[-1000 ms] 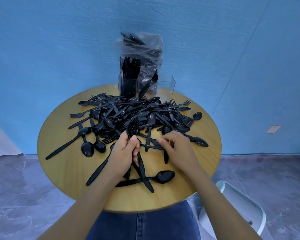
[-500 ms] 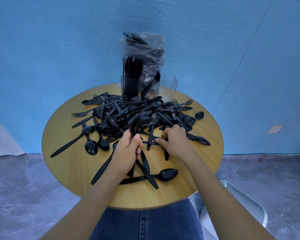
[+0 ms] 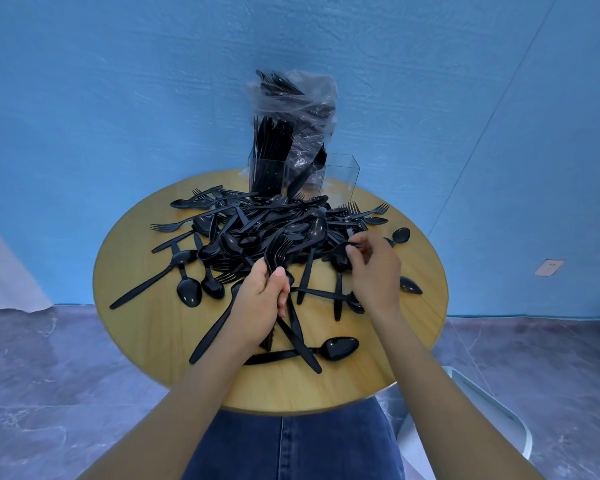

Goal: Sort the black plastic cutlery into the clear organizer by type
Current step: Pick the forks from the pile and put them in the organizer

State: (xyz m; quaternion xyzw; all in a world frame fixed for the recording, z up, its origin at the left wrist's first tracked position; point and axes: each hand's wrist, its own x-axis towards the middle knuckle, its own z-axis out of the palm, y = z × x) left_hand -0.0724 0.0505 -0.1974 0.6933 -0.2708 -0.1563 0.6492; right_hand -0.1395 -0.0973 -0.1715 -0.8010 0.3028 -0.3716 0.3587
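A heap of black plastic cutlery (image 3: pixel 278 230), forks, spoons and knives mixed, covers the round wooden table (image 3: pixel 153 334). My left hand (image 3: pixel 260 303) grips a small bundle of black forks (image 3: pixel 278 252), tines pointing up and away. To its right, my right hand (image 3: pixel 374 271) pinches a black piece at the heap's right side; which type is hidden by my fingers. The clear organizer (image 3: pixel 340 174) stands at the table's far edge. Its left compartment holds several upright black pieces, the middle one a leaning piece, and the right one looks bare.
A clear plastic bag (image 3: pixel 302 98) with more black cutlery stands behind the organizer against the blue wall. Loose spoons and knives lie near the table's front edge. A white chair (image 3: pixel 492 420) is at the lower right, beside my denim-clad legs.
My right hand has moved away from me and to the right, from the table's middle into the heap's right side. My left hand keeps its bundle of forks and has barely moved.
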